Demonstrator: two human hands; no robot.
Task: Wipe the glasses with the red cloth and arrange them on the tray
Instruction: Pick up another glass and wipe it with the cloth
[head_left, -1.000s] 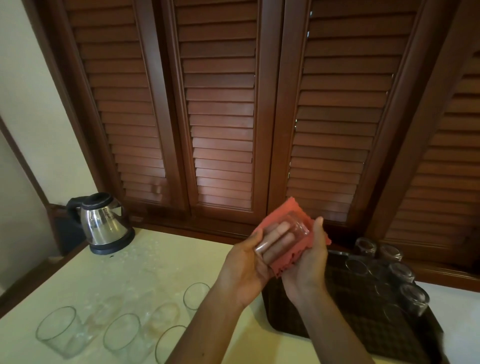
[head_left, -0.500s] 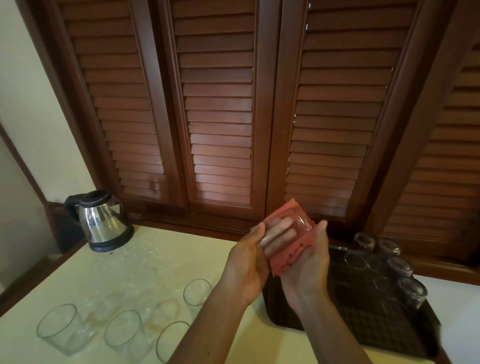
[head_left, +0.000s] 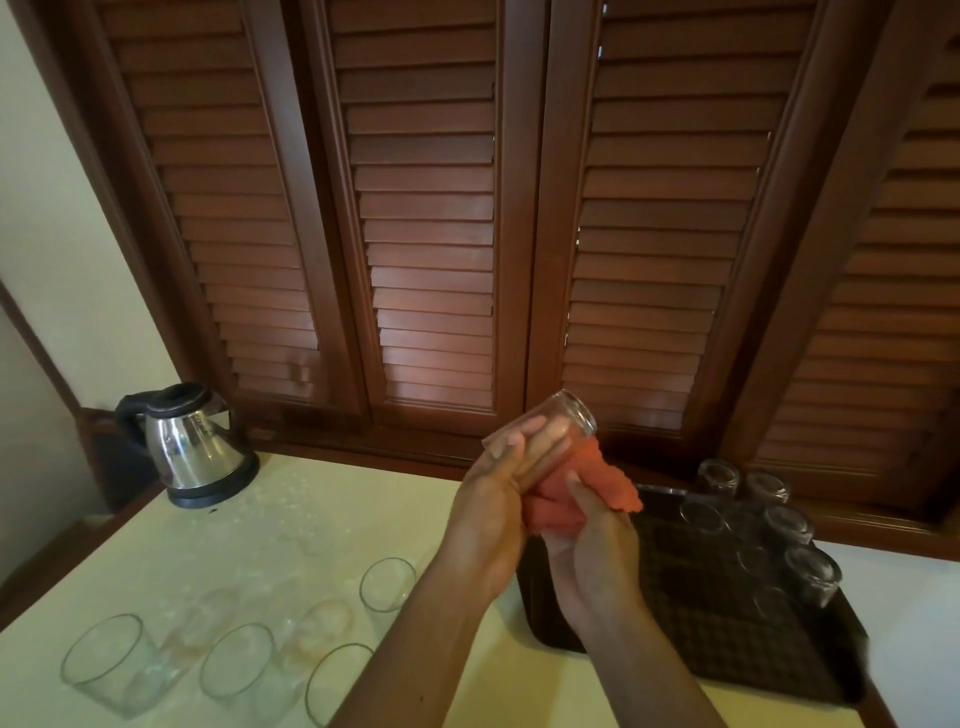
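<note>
1 glass (head_left: 550, 441) is mid-wipe, held up over the near-left corner of the tray (head_left: 691, 660). Left hand (head_left: 498, 519) is closed around the glass body, fingers wrapped across it, base end tilted up and away. Right hand (head_left: 592, 551) is clenched on the bunched red cloth (head_left: 597, 483), pressed to the glass's lower side. Judged step: wiping, roughly mid-task. About 6 glasses sit on the tray's far-right side (head_left: 769, 519), apparently upside down; 4 wait on the counter (head_left: 291, 530) at lower left (head_left: 234, 660), lying on their sides, rims toward camera. Next move likely calls for finishing the wipe, then setting this glass beside the tray group without knocking them. Glass looks clear, smooth, cylindrical, thick-based; probably slippery if wet.
</note>
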